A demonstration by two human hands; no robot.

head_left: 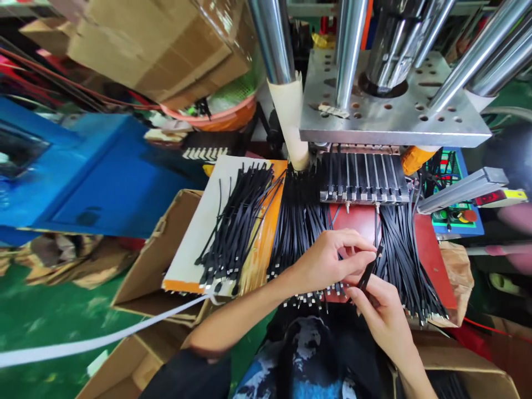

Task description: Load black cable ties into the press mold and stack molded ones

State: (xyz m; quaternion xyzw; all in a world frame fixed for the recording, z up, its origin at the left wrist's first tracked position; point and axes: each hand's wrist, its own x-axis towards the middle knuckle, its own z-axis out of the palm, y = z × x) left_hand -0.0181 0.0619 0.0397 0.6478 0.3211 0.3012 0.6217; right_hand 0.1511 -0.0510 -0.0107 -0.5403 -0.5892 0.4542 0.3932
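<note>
- Left hand (338,256): right of the frame's centre, thumb and forefinger pinched together on the upper end of a black cable (368,272).
- Right hand (384,306): just below and to the right of it, fingers curled and thumb drawn in, gripping the lower part of that same cable.
- The held cable is a short, dark length between the two hands, right of centre; its far ends are too small to make out.
- Behind the hands, a bundle of cables (305,230) lies near the centre of the frame, and another bundle (405,252) fans out toward the lower right, both over a red tabletop (434,263).
- Left of centre, a loose pile of cables (236,227) rests on a white board (189,238) with orange tape.
- Above the hands, a slotted metal block (366,194) holds black strips side by side, below a thick steel plate (394,133) at the upper right.
- A blue machine (103,166) fills the left edge; an open cardboard box (155,244) stands beside it.
</note>
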